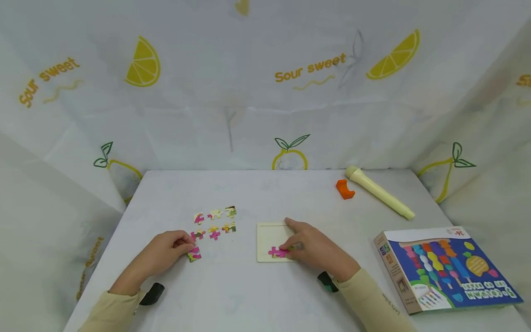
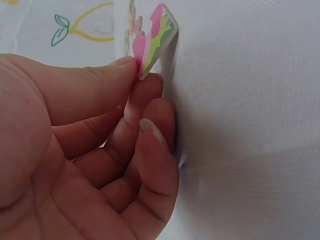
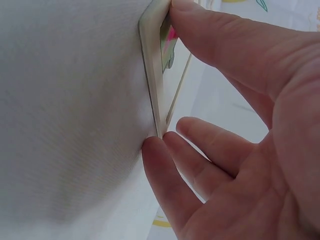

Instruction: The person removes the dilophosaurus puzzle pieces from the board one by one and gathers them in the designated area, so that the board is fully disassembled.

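Observation:
My left hand (image 1: pixel 165 251) pinches a pink and green puzzle piece (image 2: pixel 159 37) between thumb and forefinger, low over the table. Its other fingers are curled against the tabletop in the left wrist view. Just beyond it, several loose puzzle pieces (image 1: pixel 214 229) lie in rough rows. My right hand (image 1: pixel 316 247) rests at a shallow, pale square puzzle tray (image 1: pixel 264 235). Its thumb presses at the tray's near side, while the fingers reach along the right edge, fairly straight. Joined pink pieces (image 1: pixel 275 252) sit in the tray's near part, partly hidden by this thumb.
A boxed set with a colourful cover (image 1: pixel 450 269) lies at the right edge of the table. Farther back are a pale yellow toy microphone (image 1: pixel 380 192) and an orange notched block (image 1: pixel 345 189). A printed curtain (image 1: pixel 207 138) hangs behind the white table.

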`<state>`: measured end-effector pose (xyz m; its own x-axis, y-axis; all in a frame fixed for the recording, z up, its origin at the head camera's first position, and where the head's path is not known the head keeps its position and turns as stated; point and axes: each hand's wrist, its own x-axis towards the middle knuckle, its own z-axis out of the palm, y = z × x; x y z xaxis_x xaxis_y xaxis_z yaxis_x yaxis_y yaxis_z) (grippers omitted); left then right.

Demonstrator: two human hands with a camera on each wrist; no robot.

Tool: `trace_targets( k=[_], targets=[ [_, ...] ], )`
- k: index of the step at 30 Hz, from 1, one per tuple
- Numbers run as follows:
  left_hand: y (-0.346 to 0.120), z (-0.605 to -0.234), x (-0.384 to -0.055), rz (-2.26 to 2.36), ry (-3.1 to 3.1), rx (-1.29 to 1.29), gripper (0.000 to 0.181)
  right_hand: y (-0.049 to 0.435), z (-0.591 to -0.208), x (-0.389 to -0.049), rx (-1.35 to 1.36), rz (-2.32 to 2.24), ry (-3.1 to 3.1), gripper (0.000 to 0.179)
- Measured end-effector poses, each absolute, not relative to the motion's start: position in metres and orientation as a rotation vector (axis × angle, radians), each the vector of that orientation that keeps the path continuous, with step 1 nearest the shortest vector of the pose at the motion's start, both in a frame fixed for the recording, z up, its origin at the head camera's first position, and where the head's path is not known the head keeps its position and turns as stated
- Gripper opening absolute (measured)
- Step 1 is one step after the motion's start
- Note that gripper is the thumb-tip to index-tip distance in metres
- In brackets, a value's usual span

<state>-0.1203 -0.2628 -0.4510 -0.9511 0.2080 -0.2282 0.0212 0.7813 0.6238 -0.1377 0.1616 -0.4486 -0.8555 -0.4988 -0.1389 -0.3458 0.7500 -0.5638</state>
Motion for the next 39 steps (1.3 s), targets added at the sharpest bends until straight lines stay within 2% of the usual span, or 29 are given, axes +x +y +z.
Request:
trace_targets(
  k=[13, 18, 27, 39],
  targets=[
    [-0.248, -0.442, -0.125, 0.870, 2.791, 0.167, 0.008, 0.162, -0.448, -0.136, -0.649, -0.769, 2.695, 0.019],
    [-0.201, -0.429, -0.136, 0.893, 2.775, 0.323, 0.007, 0.162, -0.446, -0.136, -0.633, -0.737, 2.692, 0.021],
    [-0.103, -0.434, -0.152, 0.888, 2.601, 0.608, 0.010, 0.162, -0.450, -0.139, -0.739, -0.736, 2.699, 0.017],
    [-0.058, -0.445, -0.149, 0.816, 2.593, 0.599, 0.014, 0.171, -0.453, -0.140, -0.803, -0.766, 2.699, 0.017]
  ],
)
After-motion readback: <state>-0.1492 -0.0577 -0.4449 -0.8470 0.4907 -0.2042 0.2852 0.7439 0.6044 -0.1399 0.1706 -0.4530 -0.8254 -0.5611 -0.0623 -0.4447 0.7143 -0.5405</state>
